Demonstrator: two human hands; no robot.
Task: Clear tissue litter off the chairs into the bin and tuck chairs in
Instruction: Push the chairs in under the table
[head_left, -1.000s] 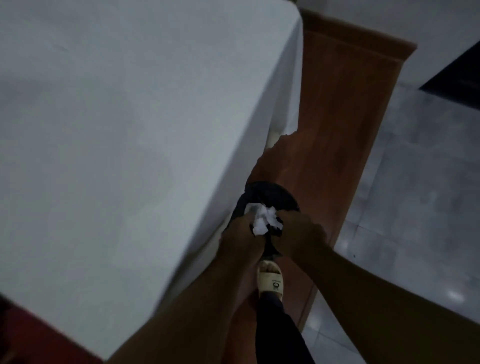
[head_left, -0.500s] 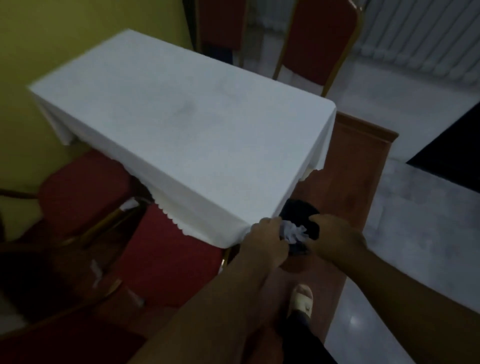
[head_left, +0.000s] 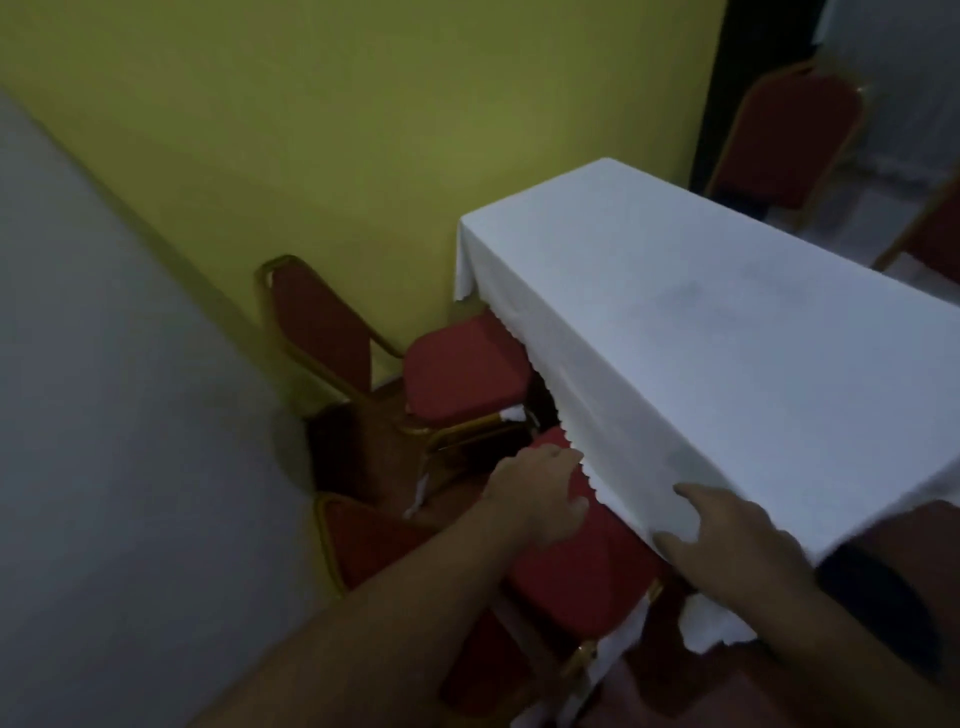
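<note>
Two red padded chairs with gold frames stand along the near side of a table draped in a white cloth (head_left: 727, 332). The nearer chair (head_left: 587, 571) has its seat partly under the cloth's hem. My left hand (head_left: 540, 493) hovers over that seat, fingers apart and empty. My right hand (head_left: 737, 540) rests against the hanging cloth edge, fingers spread, holding nothing. The farther chair (head_left: 457, 374) sits by the yellow wall, with a white scrap (head_left: 511, 414) at its front seat corner. Another white scrap (head_left: 420, 491) lies low between the chairs. A dark bin (head_left: 883, 597) shows at the lower right.
A yellow wall (head_left: 363, 130) backs the chairs. A grey surface (head_left: 104, 415) fills the left side. Two more red chairs (head_left: 789, 140) stand beyond the table at the upper right, on a pale floor.
Both hands held a crumpled tissue over the dark bin; now they are empty and apart. The view has swung left to the chairs at the table's side.
</note>
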